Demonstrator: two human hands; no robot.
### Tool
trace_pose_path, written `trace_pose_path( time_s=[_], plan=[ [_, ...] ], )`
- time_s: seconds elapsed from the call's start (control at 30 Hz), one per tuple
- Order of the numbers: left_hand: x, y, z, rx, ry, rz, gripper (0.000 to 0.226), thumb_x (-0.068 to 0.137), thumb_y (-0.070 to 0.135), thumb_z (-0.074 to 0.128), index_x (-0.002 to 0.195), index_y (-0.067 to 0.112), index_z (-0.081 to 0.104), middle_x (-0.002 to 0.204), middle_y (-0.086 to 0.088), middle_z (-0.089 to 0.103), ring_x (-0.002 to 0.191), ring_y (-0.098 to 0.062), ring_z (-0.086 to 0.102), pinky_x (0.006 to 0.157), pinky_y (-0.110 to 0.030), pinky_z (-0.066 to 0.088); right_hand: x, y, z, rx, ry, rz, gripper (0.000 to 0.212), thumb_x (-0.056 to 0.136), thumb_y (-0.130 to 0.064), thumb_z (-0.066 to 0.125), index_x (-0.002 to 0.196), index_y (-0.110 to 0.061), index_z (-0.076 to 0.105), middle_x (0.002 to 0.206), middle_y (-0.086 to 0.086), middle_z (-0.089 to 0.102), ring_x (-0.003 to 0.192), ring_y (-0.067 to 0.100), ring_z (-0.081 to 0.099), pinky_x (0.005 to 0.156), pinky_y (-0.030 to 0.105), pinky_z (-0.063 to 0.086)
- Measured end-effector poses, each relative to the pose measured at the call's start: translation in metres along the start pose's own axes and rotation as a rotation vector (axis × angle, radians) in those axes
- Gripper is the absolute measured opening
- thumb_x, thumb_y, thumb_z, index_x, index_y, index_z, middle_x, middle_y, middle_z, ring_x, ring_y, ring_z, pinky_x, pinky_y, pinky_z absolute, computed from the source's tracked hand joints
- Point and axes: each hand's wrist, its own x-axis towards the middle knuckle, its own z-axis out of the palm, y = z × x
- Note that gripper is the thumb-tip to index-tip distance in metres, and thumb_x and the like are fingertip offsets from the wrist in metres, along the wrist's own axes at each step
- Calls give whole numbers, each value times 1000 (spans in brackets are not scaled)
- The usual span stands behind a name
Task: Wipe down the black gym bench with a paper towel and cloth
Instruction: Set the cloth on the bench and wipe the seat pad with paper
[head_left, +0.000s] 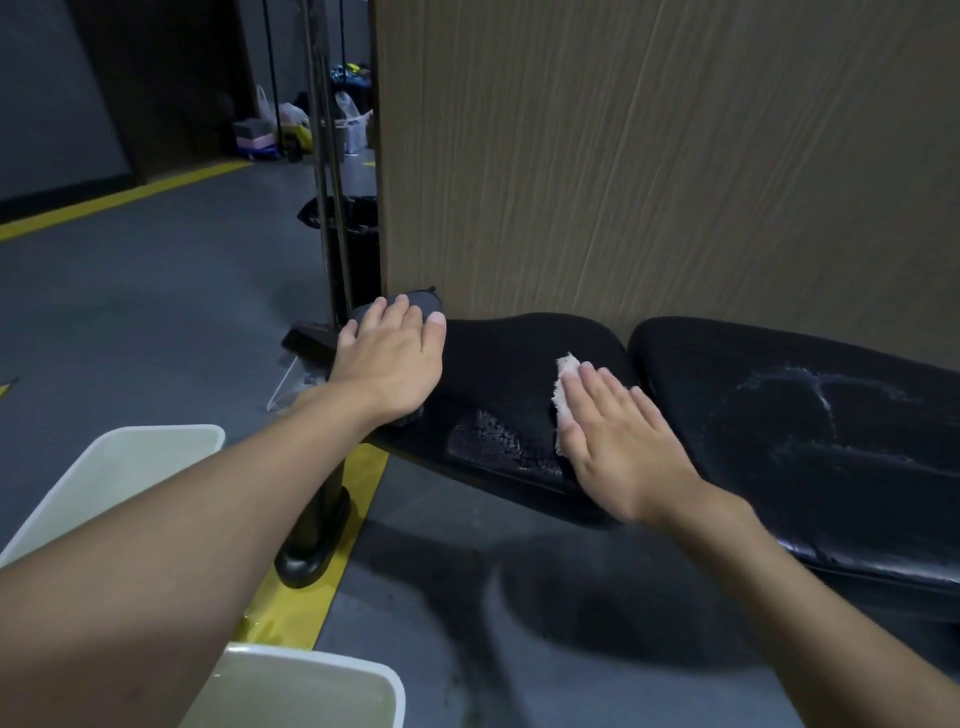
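The black gym bench (509, 353) runs from centre to right, a seat pad and a longer back pad (810, 415) with wet streaks on it. My left hand (389, 358) lies flat with straight fingers on a dark grey cloth (415, 301) at the seat pad's left end. My right hand (623, 441) presses flat on a crumpled white paper towel (563, 379) near the seat pad's right side. A wet patch (498, 441) shines just left of that hand.
A wood-grain wall (649, 156) stands right behind the bench. Two white bins (130, 457) (311, 691) sit on the grey floor at lower left beside a yellow floor line (311, 566). The bench's black leg (322, 519), a black bin (353, 234) and metal poles are at left.
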Motion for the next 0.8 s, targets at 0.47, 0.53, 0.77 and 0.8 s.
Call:
trace_pose_path(
  time_s=[0.47, 0.53, 0.77, 0.8],
  plan=[
    [5, -5, 7, 58, 42, 10, 62, 101, 45, 9, 148, 15, 37, 163, -2, 16, 150, -18, 6, 121, -46, 6, -8, -104, 39, -329, 293, -307, 64, 98, -27, 7, 148, 1, -21, 163, 19, -15, 150, 36, -13, 119, 57, -6],
    [4, -4, 6, 64, 45, 23, 62, 101, 45, 9, 147, 14, 37, 163, -3, 17, 150, -19, 7, 120, -47, 7, -19, -86, 46, -339, 317, -315, 65, 97, -24, 9, 149, 0, -20, 165, 16, -10, 151, 35, -8, 121, 55, -4],
    [2, -5, 4, 73, 25, 30, 64, 102, 47, 9, 152, 13, 29, 164, -5, 13, 150, -21, 5, 121, -47, 8, -63, -39, 59, -64, 470, 9, 63, 93, -24, 40, 151, -1, 32, 156, 23, 32, 145, 39, 29, 117, 54, 23],
    [3, -5, 4, 82, 27, 32, 63, 102, 47, 10, 151, 12, 29, 163, -6, 14, 150, -23, 5, 120, -48, 8, -67, -36, 59, -17, 481, 86, 64, 94, -29, 40, 151, 1, 33, 156, 24, 32, 146, 38, 29, 118, 52, 23]
  ],
)
